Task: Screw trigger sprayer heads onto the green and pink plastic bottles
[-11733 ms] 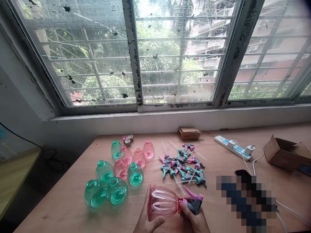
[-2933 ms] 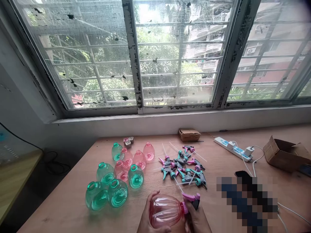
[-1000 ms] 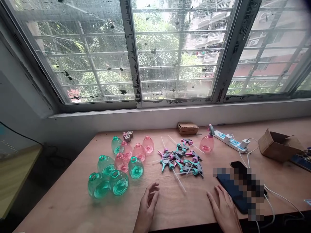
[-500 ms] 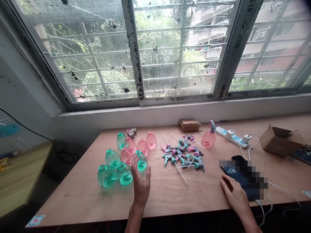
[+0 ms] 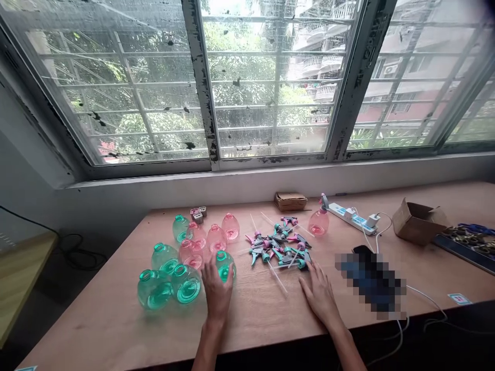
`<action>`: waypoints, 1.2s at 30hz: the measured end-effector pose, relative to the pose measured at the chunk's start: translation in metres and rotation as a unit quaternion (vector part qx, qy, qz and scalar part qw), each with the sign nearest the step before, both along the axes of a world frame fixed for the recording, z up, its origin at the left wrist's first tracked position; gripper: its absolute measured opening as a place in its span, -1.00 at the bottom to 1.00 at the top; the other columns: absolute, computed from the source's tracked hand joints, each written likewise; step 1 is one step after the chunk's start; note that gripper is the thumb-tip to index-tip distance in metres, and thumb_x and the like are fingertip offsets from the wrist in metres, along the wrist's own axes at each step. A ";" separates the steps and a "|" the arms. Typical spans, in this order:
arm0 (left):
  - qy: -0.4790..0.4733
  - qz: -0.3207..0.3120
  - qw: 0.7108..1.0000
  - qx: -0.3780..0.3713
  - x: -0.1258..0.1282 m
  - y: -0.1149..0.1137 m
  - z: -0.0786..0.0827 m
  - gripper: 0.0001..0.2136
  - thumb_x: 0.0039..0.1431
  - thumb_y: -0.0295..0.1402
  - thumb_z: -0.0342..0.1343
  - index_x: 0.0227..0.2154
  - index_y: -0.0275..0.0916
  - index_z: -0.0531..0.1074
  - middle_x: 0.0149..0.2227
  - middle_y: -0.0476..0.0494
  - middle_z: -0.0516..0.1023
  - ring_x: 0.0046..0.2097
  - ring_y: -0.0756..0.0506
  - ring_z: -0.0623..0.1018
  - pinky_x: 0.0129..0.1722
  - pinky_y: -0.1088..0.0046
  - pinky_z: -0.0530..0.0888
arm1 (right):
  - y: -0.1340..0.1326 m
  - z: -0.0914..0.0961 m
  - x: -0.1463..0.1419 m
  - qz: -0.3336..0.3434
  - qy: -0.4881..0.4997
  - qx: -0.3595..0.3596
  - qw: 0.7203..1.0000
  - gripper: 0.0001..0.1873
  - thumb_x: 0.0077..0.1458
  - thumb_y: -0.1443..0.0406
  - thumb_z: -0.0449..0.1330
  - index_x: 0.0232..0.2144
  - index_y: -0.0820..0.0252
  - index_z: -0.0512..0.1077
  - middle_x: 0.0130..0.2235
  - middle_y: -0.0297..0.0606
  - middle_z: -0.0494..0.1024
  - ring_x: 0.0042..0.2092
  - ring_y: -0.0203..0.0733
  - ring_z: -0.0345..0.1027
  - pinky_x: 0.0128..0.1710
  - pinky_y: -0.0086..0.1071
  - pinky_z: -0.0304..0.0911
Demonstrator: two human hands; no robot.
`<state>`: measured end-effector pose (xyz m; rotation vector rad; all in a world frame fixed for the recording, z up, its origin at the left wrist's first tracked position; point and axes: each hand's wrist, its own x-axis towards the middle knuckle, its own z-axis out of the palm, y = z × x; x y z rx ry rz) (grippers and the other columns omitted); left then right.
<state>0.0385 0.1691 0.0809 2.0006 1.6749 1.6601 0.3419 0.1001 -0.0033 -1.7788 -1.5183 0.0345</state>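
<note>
Grey, paint-chipped window framing (image 5: pixel 203 82) stands beyond the back edge of my brown tabletop (image 5: pixel 266 319), which carries 9 open-necked bottles (image 5: pixel 186 286) towards its left edge. On my feed the left hand (image 5: pixel 217 298) curves, thumb apart from fingers, at the green bottle (image 5: pixel 224 268) midway between front and back edges, grip impossible to tell; the right hand (image 5: pixel 320 298) lies loosely spread, holding nothing, just beside the sprayer heads (image 5: pixel 279 245). I'd cup the belly evenly and lift straight up, sparing its neighbours.

Head view, forward, down at hands (image 5: pixel 217 292)
</note>
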 end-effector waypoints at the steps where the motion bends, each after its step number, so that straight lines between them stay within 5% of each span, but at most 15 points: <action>1: 0.009 -0.009 1.000 -0.007 0.002 -0.006 -0.003 -0.51 0.28 -0.24 0.13 0.23 -0.21 0.24 0.17 -0.39 0.43 0.26 -0.43 0.34 0.25 -0.19 0.22 | 0.004 0.002 -0.004 0.013 -0.016 -0.009 1.000 -0.42 0.31 0.13 0.01 0.31 0.17 0.15 0.33 0.04 0.28 0.38 0.22 0.04 0.28 0.20 0.05; 8: 0.022 -0.054 0.995 -0.076 0.017 -0.055 -0.021 -0.37 0.34 -0.31 0.07 0.38 -0.03 -0.04 0.37 -0.30 0.23 0.37 -0.34 0.24 0.29 -0.11 0.21 | 0.000 0.009 0.001 0.078 -0.018 -0.024 0.996 -0.53 0.23 0.10 0.16 0.18 -0.06 0.36 0.16 -0.16 0.50 0.13 0.16 0.36 0.11 0.11 0.24; 13: -0.151 -0.087 0.967 -0.188 0.017 -0.058 -0.026 -0.18 0.18 -0.19 0.24 0.38 -0.15 -0.08 0.42 -0.37 0.11 0.43 -0.36 0.09 0.38 -0.07 0.05 | -0.004 0.013 -0.001 0.107 -0.005 -0.022 0.994 -0.40 0.16 0.07 0.26 0.22 -0.01 0.33 0.23 -0.11 0.42 0.24 0.19 0.23 0.20 0.11 0.16; 17: -0.215 -0.085 0.946 -0.228 0.015 -0.054 -0.026 -0.19 0.08 -0.12 0.31 0.31 -0.23 0.06 0.36 -0.45 0.21 0.39 -0.41 0.20 0.34 -0.07 0.16 | -0.001 0.017 -0.004 0.117 0.015 -0.025 0.993 -0.51 0.20 0.12 0.20 0.17 0.02 0.41 0.30 -0.12 0.36 0.35 0.19 0.08 0.31 0.17 -0.02; 22: -0.278 -0.102 0.928 -0.225 0.009 -0.057 -0.020 -0.29 0.14 -0.03 0.24 0.25 -0.19 0.14 0.21 -0.34 0.41 0.22 -0.31 0.47 0.21 0.10 0.41 | -0.010 0.027 -0.001 0.144 0.205 -0.011 0.968 -0.60 0.19 0.10 0.15 0.01 0.08 0.53 0.02 -0.13 0.62 0.05 0.12 0.47 0.03 -0.08 0.38; 25: -0.278 -0.115 0.929 -0.214 0.005 -0.059 -0.016 -0.35 0.11 -0.05 0.28 0.22 -0.13 0.28 0.23 -0.25 0.38 0.28 -0.30 0.39 0.26 0.14 0.34 | -0.014 0.030 0.002 0.090 0.352 -0.006 0.932 -0.54 0.16 -0.05 0.17 -0.17 0.15 0.61 -0.22 -0.17 0.70 -0.21 0.06 0.55 -0.24 -0.24 0.45; 29: -0.291 -0.191 0.906 -0.242 0.006 -0.059 -0.021 -0.19 -0.02 -0.06 0.38 0.28 -0.09 0.21 0.19 -0.25 0.41 0.25 -0.32 0.41 0.22 0.13 0.36 | -0.014 0.026 0.006 0.004 0.411 0.021 0.911 -0.37 0.17 -0.19 0.07 -0.26 0.24 0.60 -0.44 -0.22 0.62 -0.50 -0.10 0.42 -0.54 -0.33 0.32; 32: -0.287 -0.272 0.881 -0.261 0.008 -0.060 -0.024 -0.18 -0.11 -0.11 0.44 0.23 -0.13 0.26 0.18 -0.29 0.46 0.23 -0.34 0.43 0.21 0.11 0.38 | -0.014 0.022 0.010 -0.048 0.419 0.034 0.906 -0.33 0.13 -0.22 0.10 -0.29 0.28 0.58 -0.52 -0.29 0.53 -0.52 -0.13 0.36 -0.53 -0.34 0.28; 36: -0.262 -0.302 0.879 -0.258 0.007 -0.061 -0.018 -0.37 -0.08 -0.11 0.42 0.10 -0.12 0.45 0.14 -0.26 0.51 0.21 -0.37 0.44 0.23 0.09 0.35 | -0.016 0.020 0.014 -0.113 0.417 0.056 0.900 -0.34 0.12 -0.23 0.12 -0.35 0.28 0.58 -0.43 -0.18 0.60 -0.34 -0.03 0.43 -0.34 -0.31 0.31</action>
